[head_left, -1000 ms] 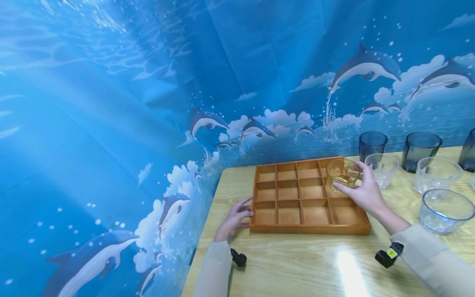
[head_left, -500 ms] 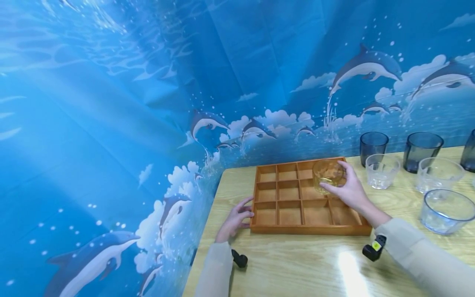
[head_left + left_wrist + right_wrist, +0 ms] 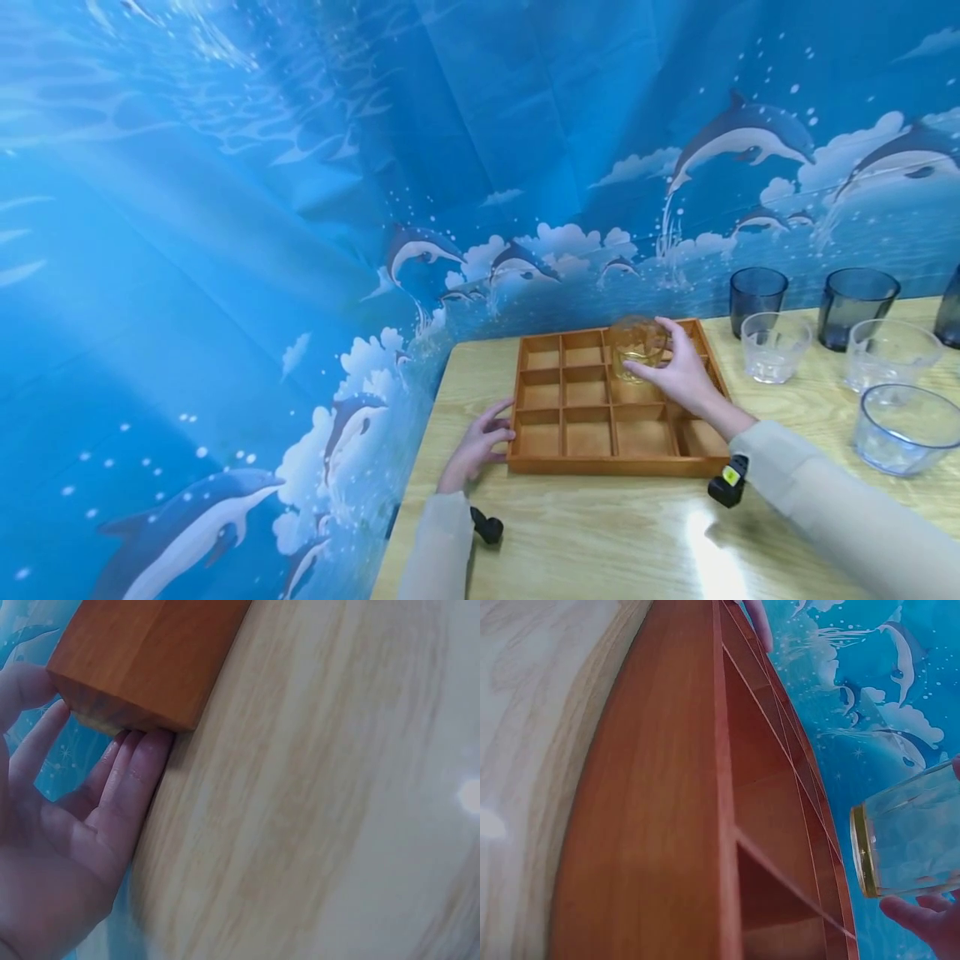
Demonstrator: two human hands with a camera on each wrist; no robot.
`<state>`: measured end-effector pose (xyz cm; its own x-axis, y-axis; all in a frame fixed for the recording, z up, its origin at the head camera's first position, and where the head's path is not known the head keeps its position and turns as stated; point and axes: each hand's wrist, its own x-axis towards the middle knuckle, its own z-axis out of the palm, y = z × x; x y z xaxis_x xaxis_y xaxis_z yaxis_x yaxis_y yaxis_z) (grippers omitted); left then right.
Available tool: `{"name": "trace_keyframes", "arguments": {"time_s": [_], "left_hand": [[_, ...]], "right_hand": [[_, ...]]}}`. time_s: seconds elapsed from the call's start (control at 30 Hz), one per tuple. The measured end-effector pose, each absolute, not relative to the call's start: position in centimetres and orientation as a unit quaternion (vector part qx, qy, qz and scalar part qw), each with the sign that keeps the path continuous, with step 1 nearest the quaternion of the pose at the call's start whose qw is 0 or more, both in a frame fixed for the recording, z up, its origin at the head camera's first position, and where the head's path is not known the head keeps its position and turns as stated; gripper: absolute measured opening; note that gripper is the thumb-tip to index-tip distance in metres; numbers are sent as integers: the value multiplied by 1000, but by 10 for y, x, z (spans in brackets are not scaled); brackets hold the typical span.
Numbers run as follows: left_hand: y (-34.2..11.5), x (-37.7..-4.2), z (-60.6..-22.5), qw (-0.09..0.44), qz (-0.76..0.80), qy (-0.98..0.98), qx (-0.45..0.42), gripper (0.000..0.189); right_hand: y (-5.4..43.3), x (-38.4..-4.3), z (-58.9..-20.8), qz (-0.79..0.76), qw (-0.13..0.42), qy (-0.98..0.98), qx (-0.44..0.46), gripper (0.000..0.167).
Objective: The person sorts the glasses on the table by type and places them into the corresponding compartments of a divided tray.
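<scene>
My right hand (image 3: 686,379) holds an amber glass tumbler (image 3: 634,350) between thumb and fingers, over the back middle part of a wooden compartment box (image 3: 600,467). In the right wrist view, the tumbler (image 3: 911,836) stands out above the dividers, and its base has a yellowish rim. My left hand (image 3: 474,446) is at the box's left end. The left wrist view shows that hand (image 3: 82,825) with extended fingertips against the end of the box (image 3: 142,660). The box's compartments in view hold nothing.
On the table (image 3: 600,533), right of the box, stand clear glasses (image 3: 774,354) (image 3: 888,358) and a wide clear bowl-like glass (image 3: 903,433). Dark grey tumblers (image 3: 757,296) (image 3: 855,308) line the back. A blue dolphin-print backdrop (image 3: 300,208) hangs behind and to the left.
My right hand has carried the amber tumbler leftward over the box, from the right-hand column to the third column. My left hand has stayed at the box's left end.
</scene>
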<state>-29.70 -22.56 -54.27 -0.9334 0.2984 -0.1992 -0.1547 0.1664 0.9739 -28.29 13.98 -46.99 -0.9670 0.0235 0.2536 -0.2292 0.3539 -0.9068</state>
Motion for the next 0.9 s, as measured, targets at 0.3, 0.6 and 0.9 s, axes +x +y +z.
{"name": "trace_keyframes", "arguments": {"time_s": [0.3, 0.6, 0.9], "left_hand": [[-226, -296, -543, 173, 636, 750, 48, 61], [-225, -298, -545, 172, 637, 750, 45, 60], [-224, -297, -546, 172, 641, 746, 48, 59]], "right_hand": [[123, -300, -464, 580, 110, -804, 76, 92], [108, -319, -464, 592, 108, -795, 77, 93], [100, -335, -469, 588, 95, -799, 77, 90]]}}
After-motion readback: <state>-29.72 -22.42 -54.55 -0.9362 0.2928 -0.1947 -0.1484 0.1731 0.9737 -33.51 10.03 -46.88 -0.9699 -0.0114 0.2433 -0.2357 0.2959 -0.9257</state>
